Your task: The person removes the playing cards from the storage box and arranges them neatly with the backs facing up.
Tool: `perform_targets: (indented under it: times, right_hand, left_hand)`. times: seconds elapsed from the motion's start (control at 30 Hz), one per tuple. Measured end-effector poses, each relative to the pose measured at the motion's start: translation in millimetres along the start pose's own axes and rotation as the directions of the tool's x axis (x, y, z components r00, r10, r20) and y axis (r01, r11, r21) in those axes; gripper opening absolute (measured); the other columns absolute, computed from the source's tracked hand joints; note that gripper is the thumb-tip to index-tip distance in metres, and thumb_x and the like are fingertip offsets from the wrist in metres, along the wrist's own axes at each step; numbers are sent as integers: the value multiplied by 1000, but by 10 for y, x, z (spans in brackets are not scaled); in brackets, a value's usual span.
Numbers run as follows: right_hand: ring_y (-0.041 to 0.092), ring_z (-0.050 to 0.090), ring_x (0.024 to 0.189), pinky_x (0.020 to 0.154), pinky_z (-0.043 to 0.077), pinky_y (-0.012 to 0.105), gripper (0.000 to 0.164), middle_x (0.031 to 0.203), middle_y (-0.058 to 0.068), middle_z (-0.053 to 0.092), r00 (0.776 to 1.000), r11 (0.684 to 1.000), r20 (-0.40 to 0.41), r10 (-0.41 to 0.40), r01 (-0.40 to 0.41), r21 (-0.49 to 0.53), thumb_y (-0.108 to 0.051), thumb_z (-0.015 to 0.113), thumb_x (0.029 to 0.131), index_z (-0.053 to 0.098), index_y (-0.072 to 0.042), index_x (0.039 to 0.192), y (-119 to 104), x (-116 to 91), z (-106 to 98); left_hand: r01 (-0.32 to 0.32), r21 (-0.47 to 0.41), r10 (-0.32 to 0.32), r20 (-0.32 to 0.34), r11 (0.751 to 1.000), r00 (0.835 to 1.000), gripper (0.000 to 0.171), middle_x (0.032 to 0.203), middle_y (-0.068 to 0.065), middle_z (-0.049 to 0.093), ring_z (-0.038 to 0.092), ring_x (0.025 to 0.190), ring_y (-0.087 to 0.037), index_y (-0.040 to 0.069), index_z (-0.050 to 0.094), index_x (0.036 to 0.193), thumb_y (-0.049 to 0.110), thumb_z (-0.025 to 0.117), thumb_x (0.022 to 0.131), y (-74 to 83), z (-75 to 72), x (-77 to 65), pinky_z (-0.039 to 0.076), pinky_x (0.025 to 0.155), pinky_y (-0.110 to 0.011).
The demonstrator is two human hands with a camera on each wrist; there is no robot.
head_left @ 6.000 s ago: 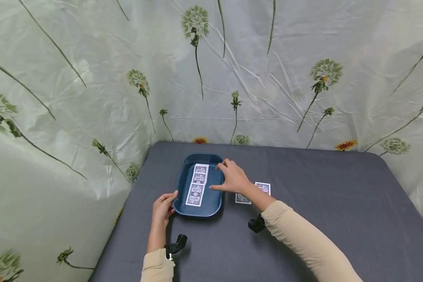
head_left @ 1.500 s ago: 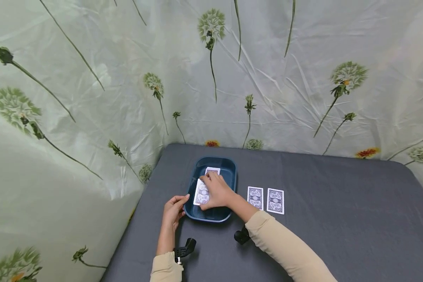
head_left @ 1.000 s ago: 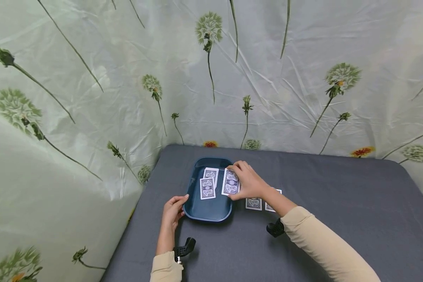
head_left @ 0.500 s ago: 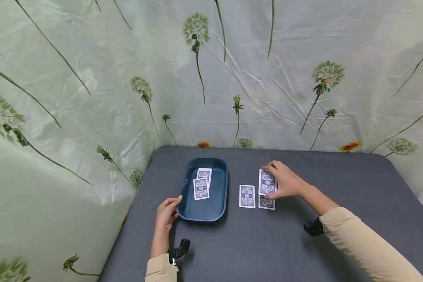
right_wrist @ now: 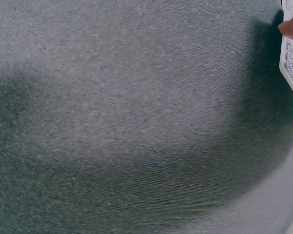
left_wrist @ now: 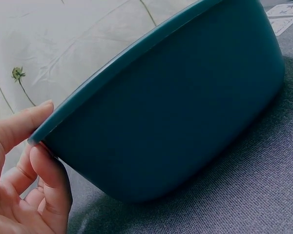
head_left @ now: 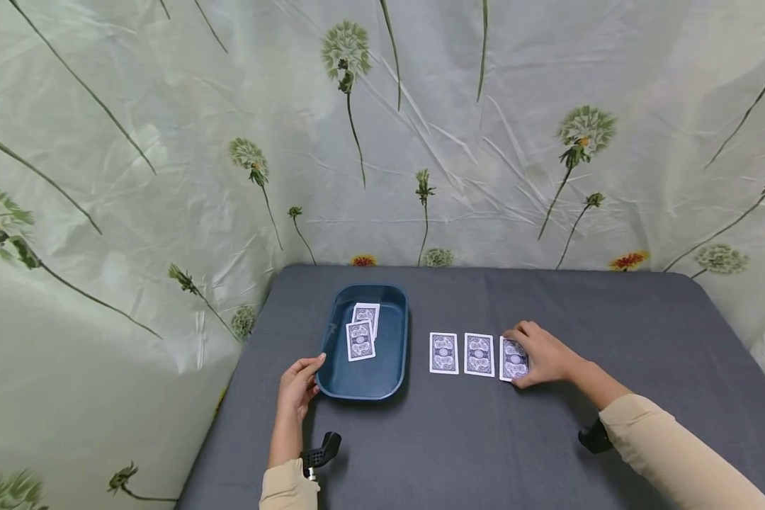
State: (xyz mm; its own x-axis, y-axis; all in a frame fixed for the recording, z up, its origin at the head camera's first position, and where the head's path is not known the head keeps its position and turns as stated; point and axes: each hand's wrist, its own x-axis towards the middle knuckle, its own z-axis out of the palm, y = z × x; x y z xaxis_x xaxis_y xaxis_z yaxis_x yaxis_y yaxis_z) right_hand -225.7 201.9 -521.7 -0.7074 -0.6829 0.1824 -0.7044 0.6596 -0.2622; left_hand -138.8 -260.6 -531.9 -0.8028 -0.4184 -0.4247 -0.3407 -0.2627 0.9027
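Observation:
My left hand (head_left: 298, 386) pinches the near-left rim of a dark blue tray (head_left: 392, 368), thumb above and fingers beneath, as the left wrist view also shows. Inside the tray lie overlapping face-down playing cards, the front one (head_left: 360, 341) partly covering those behind. To the right, my right hand (head_left: 545, 358) holds a playing card (head_left: 513, 360) by its far and near edges, at the right end of a row. Two more face-down cards, a left one (head_left: 443, 353) and a middle one (head_left: 479, 355), lie flat beside it. In the right wrist view only a fingertip (right_wrist: 292, 28) and part of the held card show.
The table (head_left: 472, 439) has a dark grey cloth cover. A pale curtain (head_left: 484, 177) with dandelion prints hangs behind it and along its left side. Black wrist cameras are strapped on both forearms.
My right hand took a card out of the tray and carried it right, past the two cards on the table, to the row's right end. My left hand stays on the tray rim.

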Motion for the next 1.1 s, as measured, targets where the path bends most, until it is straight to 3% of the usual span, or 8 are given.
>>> perform_targets:
  times: [0.23,0.63,0.73,0.87,1.0,1.1]
  right_hand:
    - [20,47,85,71,42,38,82,100,8,50,995,995,54,84,-81,-55,-46,80,51,57,-2,116,40,-23,20]
    - [23,48,89,73,41,40,82,102,10,50,991,994,89,104,-100,-44,-48,78,54,56,-4,119,67,-49,56]
    - [23,48,90,73,40,39,80,103,9,50,994,995,54,91,-88,-49,-51,76,57,56,-5,120,73,-58,68]
    - [25,49,93,71,40,41,72,103,9,52,993,991,-72,90,-96,-92,-55,73,64,58,-9,118,47,-54,75]
    - [30,50,93,69,41,45,63,102,11,53,969,977,-215,124,-157,-146,-54,71,66,62,-9,109,-3,-2,52]
    - [31,50,93,68,42,45,59,101,12,53,954,965,-251,167,-210,-158,-52,72,66,63,-8,105,-32,59,29]
  left_hand:
    - [1,-2,-1,-12,1000,1000,20,64,5,52,45,50,-5,17,58,70,24,76,76,-7,3,8,41,47,-19]
    - [1,3,-1,-20,1000,1000,24,68,3,53,45,51,-6,15,58,72,28,78,74,-13,9,-1,41,47,-19]
    - [1,-4,-1,-19,1000,1000,23,68,3,53,45,50,-6,16,58,70,27,78,74,-18,6,-1,41,47,-19]
    - [5,-8,-5,-22,1000,1000,22,67,3,52,44,50,-6,16,58,69,25,77,75,-21,2,-4,40,46,-19]
    - [9,5,-9,-23,1000,1000,23,69,3,51,44,51,-6,16,58,70,27,77,75,-11,1,-9,41,47,-20]
    - [12,14,-12,-23,1000,1000,23,71,2,52,45,52,-6,16,57,72,28,77,75,0,-3,-18,41,48,-20]
